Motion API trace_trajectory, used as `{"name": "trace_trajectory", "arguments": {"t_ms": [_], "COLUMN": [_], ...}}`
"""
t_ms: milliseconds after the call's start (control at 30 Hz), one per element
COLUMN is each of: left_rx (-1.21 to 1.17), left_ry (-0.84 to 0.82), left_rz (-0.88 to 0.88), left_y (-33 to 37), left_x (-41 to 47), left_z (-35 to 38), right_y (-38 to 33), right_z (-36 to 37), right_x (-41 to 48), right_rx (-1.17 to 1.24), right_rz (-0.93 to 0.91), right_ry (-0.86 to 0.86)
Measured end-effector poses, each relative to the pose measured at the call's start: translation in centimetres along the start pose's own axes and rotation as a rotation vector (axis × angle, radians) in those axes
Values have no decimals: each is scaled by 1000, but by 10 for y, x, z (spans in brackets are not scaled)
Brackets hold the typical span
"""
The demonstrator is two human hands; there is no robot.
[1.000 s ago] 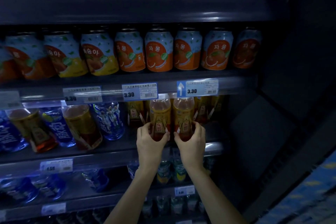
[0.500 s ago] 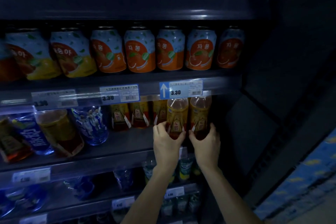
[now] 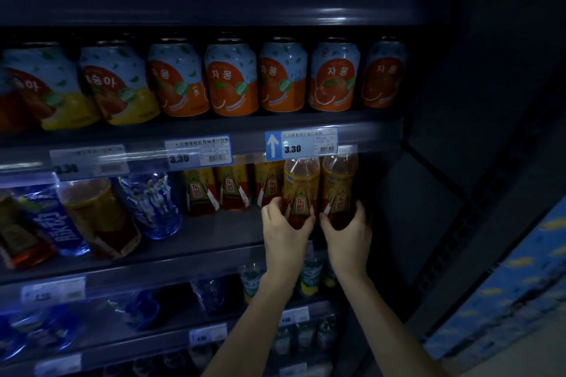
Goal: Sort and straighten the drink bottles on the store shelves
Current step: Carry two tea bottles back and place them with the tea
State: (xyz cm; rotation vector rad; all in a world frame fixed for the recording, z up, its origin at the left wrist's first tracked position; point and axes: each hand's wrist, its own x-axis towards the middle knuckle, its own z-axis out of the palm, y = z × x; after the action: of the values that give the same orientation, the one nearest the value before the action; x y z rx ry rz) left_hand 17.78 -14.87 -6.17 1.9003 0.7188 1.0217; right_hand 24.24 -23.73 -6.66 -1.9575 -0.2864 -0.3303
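Two amber drink bottles with yellow labels stand at the right end of the middle shelf (image 3: 190,251). My left hand (image 3: 286,231) grips the base of the left bottle (image 3: 301,190). My right hand (image 3: 347,231) grips the base of the right bottle (image 3: 338,187). Both bottles stand upright, close together, their caps hidden behind the price rail. Three more bottles of the same drink (image 3: 232,190) stand in a row just to the left, further back on the shelf.
Orange and yellow juice cans (image 3: 231,79) line the shelf above. Blue and amber bottles (image 3: 92,217) stand tilted at the left of the middle shelf. Price tags (image 3: 301,144) hang on the rail. Lower shelves hold small bottles (image 3: 309,275). The dark cabinet side wall (image 3: 428,208) is at right.
Both hands carried the two amber bottles rightward along the middle shelf to its right end. The camera view shifted right as well.
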Motion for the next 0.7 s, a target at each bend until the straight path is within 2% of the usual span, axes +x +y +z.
{"name": "trace_trajectory", "arguments": {"t_ms": [200,400,700], "left_rx": [-40,-1,90], "left_ry": [-33,15,161], "left_rz": [-11,-7,14], "left_y": [1,-10,-52], "left_x": [-8,-10,-3], "left_z": [-20,-73,-202], "right_y": [-11,-36,-102], "right_z": [-3,12,77], "right_x": [-22,-60,-149], "right_rx": [-27,-2,74], "right_rz": [-108,-270,-293], "right_ry": [71,85,-124]}}
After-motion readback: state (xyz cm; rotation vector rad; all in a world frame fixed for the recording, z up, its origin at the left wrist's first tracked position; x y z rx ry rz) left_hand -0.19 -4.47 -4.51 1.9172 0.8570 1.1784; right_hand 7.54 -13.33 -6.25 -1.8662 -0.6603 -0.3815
